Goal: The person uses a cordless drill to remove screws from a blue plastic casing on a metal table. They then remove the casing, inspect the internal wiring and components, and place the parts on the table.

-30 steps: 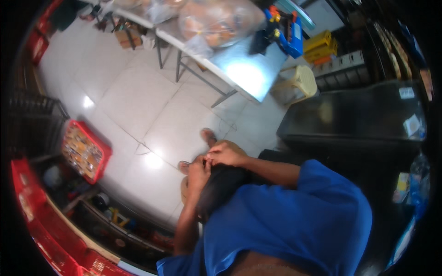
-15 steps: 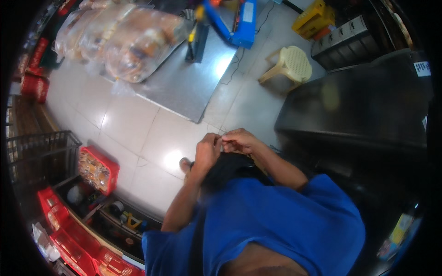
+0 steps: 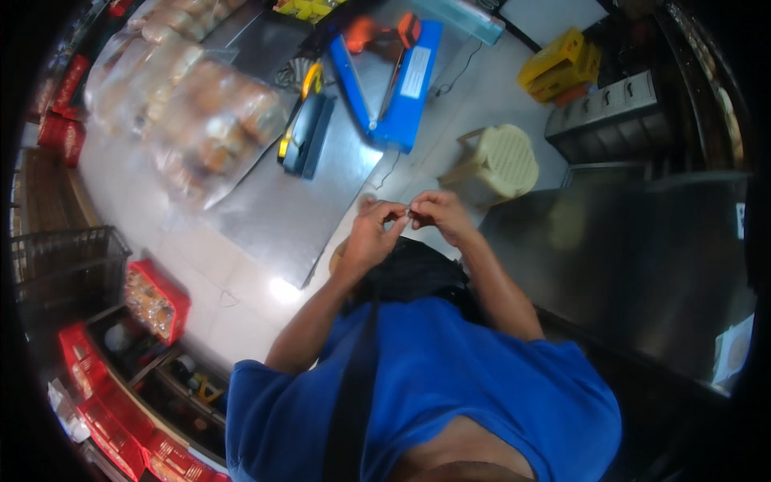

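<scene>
A tiny pale bit (image 3: 408, 212) sits just above the centre of the frame, whitish and no larger than the fingertips around it; most of its surface is covered, its outline is soft with blur, and its shape and material cannot be told. The left hand (image 3: 375, 231) reaches it from the left, thumb and forefinger drawn together on it, while the right hand (image 3: 442, 214) meets it from the right in a similar fingertip pinch, so the two hands nearly touch there. Below them, in the lower middle, spreads a blue shirt (image 3: 482, 377) crossed by a dark strap (image 3: 352, 394). Beyond the hands, toward the upper left, a grey metal table (image 3: 297, 213) bears clear bags (image 3: 213, 132) of brownish, rounded goods, a black and yellow dispenser (image 3: 309, 136), and, at upper centre, a blue device (image 3: 415, 96) with orange parts. A cream stool (image 3: 507, 161) stands right of the hands; a red basket (image 3: 173, 289) of wrapped goods is at left.
</scene>
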{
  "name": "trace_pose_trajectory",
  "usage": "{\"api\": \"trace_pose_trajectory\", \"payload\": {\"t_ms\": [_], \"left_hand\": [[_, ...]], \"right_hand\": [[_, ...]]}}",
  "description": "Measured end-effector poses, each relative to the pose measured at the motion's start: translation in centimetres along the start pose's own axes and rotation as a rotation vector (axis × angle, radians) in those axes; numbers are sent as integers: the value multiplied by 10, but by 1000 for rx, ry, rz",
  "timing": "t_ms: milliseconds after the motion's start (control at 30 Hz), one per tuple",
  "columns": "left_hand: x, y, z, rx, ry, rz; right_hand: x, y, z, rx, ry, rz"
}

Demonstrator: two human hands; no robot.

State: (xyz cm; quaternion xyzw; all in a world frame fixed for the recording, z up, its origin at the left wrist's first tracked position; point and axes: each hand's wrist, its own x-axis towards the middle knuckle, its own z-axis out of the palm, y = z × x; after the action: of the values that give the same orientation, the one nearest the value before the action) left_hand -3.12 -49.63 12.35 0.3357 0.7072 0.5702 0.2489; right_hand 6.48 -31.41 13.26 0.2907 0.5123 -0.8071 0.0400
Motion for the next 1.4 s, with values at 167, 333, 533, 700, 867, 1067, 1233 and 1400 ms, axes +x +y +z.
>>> {"api": "trace_pose_trajectory", "payload": {"t_ms": [167, 333, 533, 700, 867, 1067, 1233, 1400], "left_hand": [[72, 24, 14, 4, -301, -77], [118, 1, 38, 122, -646, -55], [152, -22, 78, 43, -459, -168], [175, -39, 112, -63, -71, -339], [221, -51, 177, 5, 97, -435], [304, -89, 202, -99, 45, -567], [345, -151, 237, -87, -18, -566], [357, -207, 318, 138, 341, -395]], "right_hand": [[64, -76, -82, -360, 265, -274], [143, -191, -103, -473, 407, -440], [292, -276, -150, -727, 323, -517], [421, -295, -177, -987, 248, -525], [491, -283, -181, -1159, 85, -699], [495, -283, -182, -1201, -4, -847], [503, -273, -194, -1182, 32, -935], [515, -271, -218, -1175, -36, -1105]]}}
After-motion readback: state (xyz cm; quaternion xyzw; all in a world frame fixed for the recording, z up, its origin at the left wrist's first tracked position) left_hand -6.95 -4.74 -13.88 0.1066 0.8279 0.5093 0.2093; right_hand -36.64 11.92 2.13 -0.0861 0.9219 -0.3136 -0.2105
